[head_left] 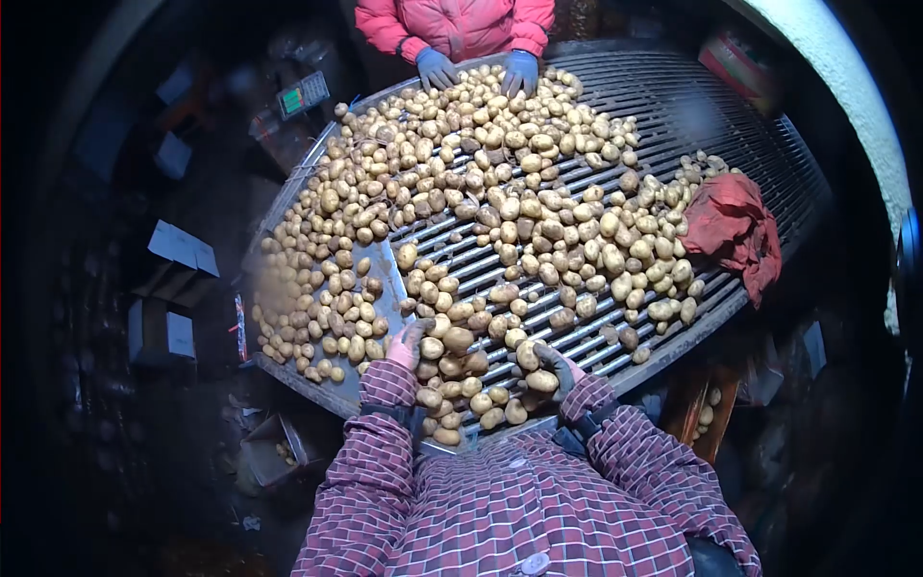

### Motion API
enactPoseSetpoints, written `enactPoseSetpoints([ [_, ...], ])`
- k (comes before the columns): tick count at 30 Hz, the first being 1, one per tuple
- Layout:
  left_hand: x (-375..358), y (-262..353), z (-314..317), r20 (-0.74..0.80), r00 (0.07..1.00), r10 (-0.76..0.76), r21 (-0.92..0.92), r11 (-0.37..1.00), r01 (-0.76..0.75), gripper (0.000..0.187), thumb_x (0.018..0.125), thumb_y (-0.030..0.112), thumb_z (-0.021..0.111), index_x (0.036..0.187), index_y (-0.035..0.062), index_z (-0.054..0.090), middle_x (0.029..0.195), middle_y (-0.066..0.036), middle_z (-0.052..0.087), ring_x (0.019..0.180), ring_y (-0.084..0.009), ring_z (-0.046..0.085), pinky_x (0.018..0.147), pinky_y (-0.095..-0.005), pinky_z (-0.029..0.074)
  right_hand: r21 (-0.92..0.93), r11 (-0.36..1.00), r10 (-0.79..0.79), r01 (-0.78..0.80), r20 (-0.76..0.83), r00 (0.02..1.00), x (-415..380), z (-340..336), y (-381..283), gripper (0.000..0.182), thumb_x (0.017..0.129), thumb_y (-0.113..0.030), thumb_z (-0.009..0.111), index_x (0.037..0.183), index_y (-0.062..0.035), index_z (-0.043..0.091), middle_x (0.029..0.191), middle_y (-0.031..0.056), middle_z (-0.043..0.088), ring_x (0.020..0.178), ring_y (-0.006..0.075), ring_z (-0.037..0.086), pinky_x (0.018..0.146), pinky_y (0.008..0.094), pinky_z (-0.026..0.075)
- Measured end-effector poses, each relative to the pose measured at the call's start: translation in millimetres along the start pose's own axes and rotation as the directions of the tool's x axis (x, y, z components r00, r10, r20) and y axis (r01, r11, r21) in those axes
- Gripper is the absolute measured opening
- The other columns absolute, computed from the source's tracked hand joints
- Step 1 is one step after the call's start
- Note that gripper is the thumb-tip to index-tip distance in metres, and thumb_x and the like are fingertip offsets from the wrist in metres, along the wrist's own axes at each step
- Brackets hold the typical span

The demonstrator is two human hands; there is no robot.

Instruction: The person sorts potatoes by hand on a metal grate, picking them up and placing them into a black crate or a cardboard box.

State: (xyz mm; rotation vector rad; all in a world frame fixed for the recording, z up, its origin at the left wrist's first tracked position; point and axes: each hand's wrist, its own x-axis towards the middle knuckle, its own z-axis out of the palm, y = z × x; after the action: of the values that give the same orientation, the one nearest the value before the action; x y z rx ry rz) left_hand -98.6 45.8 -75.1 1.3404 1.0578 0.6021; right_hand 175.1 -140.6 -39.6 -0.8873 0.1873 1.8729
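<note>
My left hand (410,344), in a dark grey work glove, lies along the left side of a small pile of potatoes (458,339). Its fingers are stretched out against them, not closed round one. On the pile's right side, my right hand (555,367), gloved too, curls round a potato (541,381). Another potato (526,355) touches its fingertips. The far fingers of both hands are partly hidden. Beneath lies a sloping rack of metal bars (615,356), with many more potatoes spread over it and over a flat metal sheet (389,279) at left.
Across the rack a person in a pink jacket (452,24) has two blue-gloved hands (520,72) on the potatoes. A red cloth (735,231) lies at right. Cardboard boxes (178,260) and a lit scale display (303,94) stand left. A wooden crate (716,413) holds potatoes below right.
</note>
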Motion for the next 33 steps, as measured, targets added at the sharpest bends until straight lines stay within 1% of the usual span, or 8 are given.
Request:
enactPoseSetpoints([
  [4, -7, -6, -10, 0.091, 0.935, -0.342, -0.221, 0.909, 0.354, 0.042, 0.093, 0.039, 0.058, 0.119, 0.0072, 0.061, 0.12, -0.008, 0.061, 0.11, -0.0201, 0.056, 0.097, -0.034, 0.043, 0.008, 0.999, -0.042, 0.043, -0.051, 0.998, -6, -6, 2, 0.043, 0.095, -0.029, 0.057, 0.132, -0.0081, 0.05, 0.12, 0.0118, 0.062, 0.103, 0.0243, 0.063, 0.086, 0.0404, 0.056],
  [15, 6, 20, 53, -0.156, 0.984, 0.091, 0.77, 0.635, 0.063, 0.061, 0.071, 0.026, 0.076, 0.127, 0.0179, 0.054, 0.133, -0.028, 0.035, 0.122, -0.0419, 0.047, 0.106, -0.0435, 0.041, 0.15, 0.989, -0.045, 0.005, 0.265, 0.963, -4, 1, 13, 0.061, 0.096, -0.059, 0.039, 0.14, -0.0177, 0.042, 0.133, 0.0126, 0.055, 0.105, 0.028, 0.062, 0.083, 0.0437, 0.054],
  [19, 2, 23, 19, -0.117, 0.985, -0.131, -0.019, 0.991, 0.13, 0.043, 0.079, 0.013, 0.071, 0.12, 0.0178, 0.059, 0.115, -0.015, 0.057, 0.103, -0.0307, 0.06, 0.092, -0.0388, 0.052, 0.22, 0.975, -0.101, 0.011, 0.401, 0.91, -14, 30, 5, 0.065, 0.096, -0.062, 0.036, 0.144, -0.0191, 0.036, 0.135, 0.0158, 0.052, 0.11, 0.0331, 0.06, 0.081, 0.0476, 0.055],
  [22, -33, 31, 12, -0.005, 0.999, -0.054, -0.829, 0.558, 0.026, 0.039, 0.092, 0.029, 0.055, 0.126, 0.0107, 0.053, 0.116, -0.016, 0.061, 0.103, -0.0318, 0.062, 0.085, -0.0481, 0.055, 0.081, 0.995, -0.085, 0.056, 0.414, 0.906, -5, 40, -4, 0.065, 0.096, -0.058, 0.04, 0.146, -0.0164, 0.034, 0.141, 0.016, 0.047, 0.116, 0.0334, 0.056, 0.086, 0.053, 0.053],
  [26, -95, 82, 32, 0.131, 0.97, -0.206, -0.88, 0.426, 0.209, 0.05, 0.095, 0.041, 0.049, 0.128, 0.003, 0.05, 0.115, -0.017, 0.061, 0.105, -0.0297, 0.062, 0.085, -0.0431, 0.056, -0.291, 0.885, -0.284, 0.363, 0.279, 0.917, -1, 100, 0, 0.062, 0.095, -0.04, 0.052, 0.146, -0.0113, 0.033, 0.14, 0.013, 0.048, 0.122, 0.0269, 0.053, 0.098, 0.0418, 0.048],
  [27, -107, 90, 41, 0.067, 0.988, -0.142, -0.714, 0.685, 0.147, 0.052, 0.095, 0.044, 0.05, 0.127, 0.0037, 0.051, 0.114, -0.017, 0.062, 0.102, -0.0277, 0.063, 0.083, -0.0416, 0.056, -0.356, 0.825, -0.342, 0.439, 0.303, 0.889, 18, 102, 5, 0.058, 0.09, -0.028, 0.061, 0.143, -0.013, 0.041, 0.135, 0.0107, 0.05, 0.116, 0.0219, 0.054, 0.094, 0.0345, 0.048],
  [30, -114, 17, 86, 0.18, 0.941, -0.286, -0.942, 0.226, 0.249, 0.066, 0.087, 0.06, 0.055, 0.127, 0.0078, 0.052, 0.116, -0.018, 0.059, 0.107, -0.0286, 0.058, 0.092, -0.0469, 0.05, -0.845, -0.226, -0.405, 0.485, 0.534, 0.742, 11, 145, 39, 0.049, 0.086, -0.029, 0.065, 0.128, -0.0068, 0.056, 0.118, 0.0156, 0.062, 0.114, 0.0303, 0.055, 0.099, 0.0398, 0.041],
  [33, -121, 5, 92, 0.17, 0.959, -0.227, -0.977, 0.091, 0.194, 0.052, 0.089, 0.054, 0.054, 0.114, 0.0081, 0.051, 0.105, -0.015, 0.057, 0.097, -0.0273, 0.056, 0.085, -0.044, 0.048, -0.713, -0.497, -0.291, 0.495, 0.674, 0.679, 26, 142, 62, 0.052, 0.084, -0.03, 0.067, 0.128, -0.0062, 0.055, 0.122, 0.0173, 0.059, 0.117, 0.033, 0.053, 0.101, 0.0428, 0.039],
])
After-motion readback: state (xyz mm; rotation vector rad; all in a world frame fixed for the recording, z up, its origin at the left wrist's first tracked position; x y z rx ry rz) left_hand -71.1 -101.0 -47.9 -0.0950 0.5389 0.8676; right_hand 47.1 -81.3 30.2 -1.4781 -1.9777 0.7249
